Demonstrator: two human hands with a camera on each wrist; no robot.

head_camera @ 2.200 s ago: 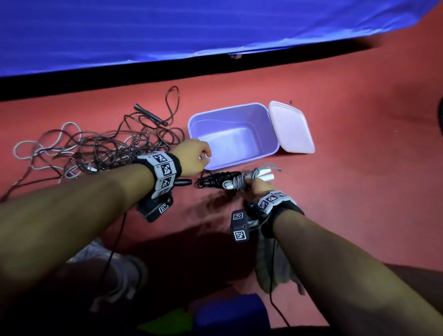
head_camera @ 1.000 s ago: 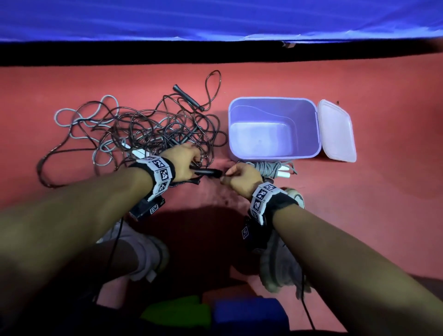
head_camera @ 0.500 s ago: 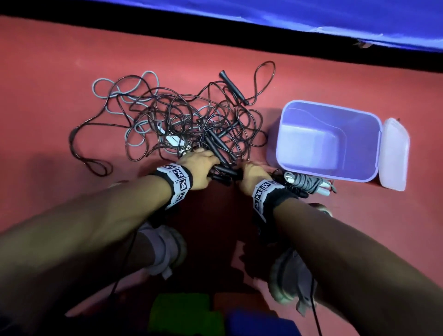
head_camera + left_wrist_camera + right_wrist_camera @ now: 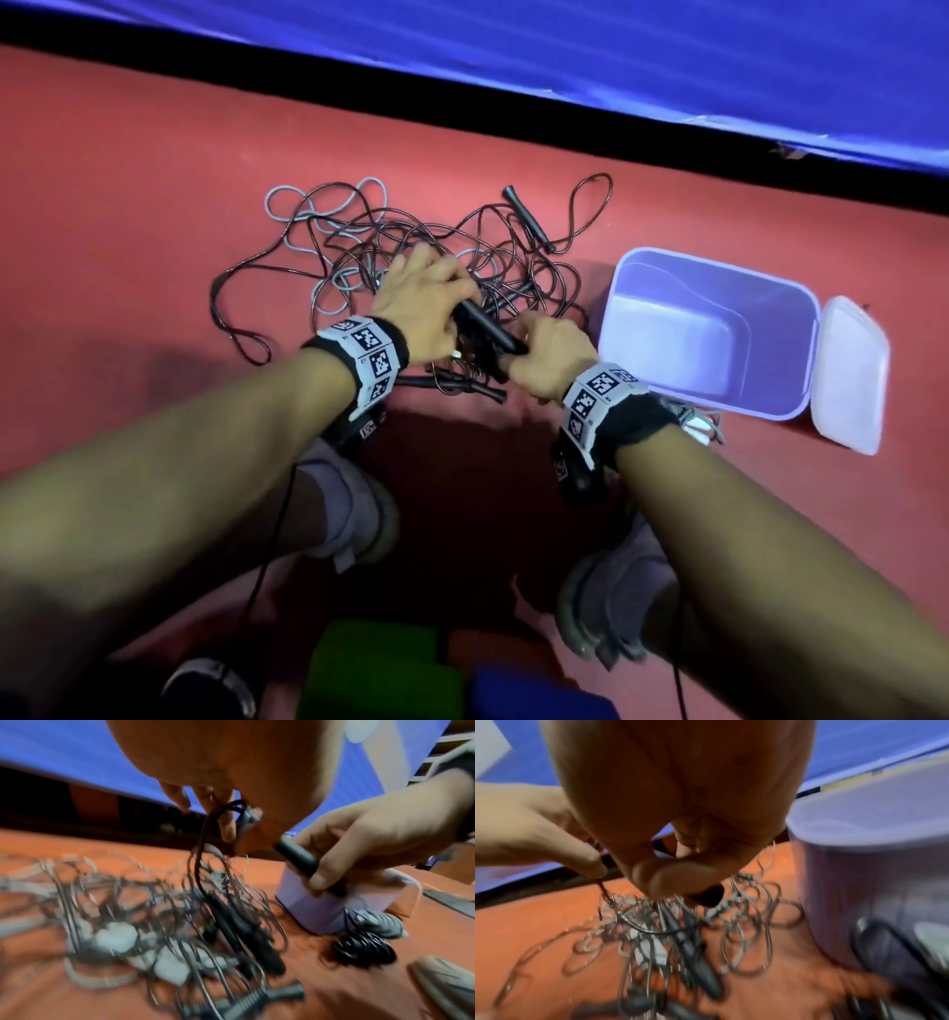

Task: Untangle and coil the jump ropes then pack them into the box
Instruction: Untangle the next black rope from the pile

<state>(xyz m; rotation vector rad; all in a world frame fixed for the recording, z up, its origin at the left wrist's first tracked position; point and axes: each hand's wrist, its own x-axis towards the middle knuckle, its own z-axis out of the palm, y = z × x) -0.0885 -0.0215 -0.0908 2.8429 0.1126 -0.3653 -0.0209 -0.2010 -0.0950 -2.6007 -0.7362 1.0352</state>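
Note:
A tangle of black and grey jump ropes [image 4: 411,257] lies on the red floor. My right hand [image 4: 534,354] grips one black handle [image 4: 488,329] that is raised just above the pile. My left hand [image 4: 436,293] is at the handle's other end and pinches its thin black cord [image 4: 205,833], which trails down into the tangle [image 4: 154,923]. The right wrist view shows the handle's end [image 4: 708,896] poking out under my curled fingers. An open lilac box [image 4: 637,288] stands right of the pile. Its lid [image 4: 847,375] lies beside it.
A coiled grey rope with white handles [image 4: 698,426] and a coiled black rope [image 4: 365,947] lie in front of the box. My two grey shoes [image 4: 349,509] stand on the floor under my forearms. A blue mat edge [image 4: 565,61] runs along the back.
Both hands have lifted a black handle off the floor. My left hand has moved further into the tangle along the cord. The head view has tilted.

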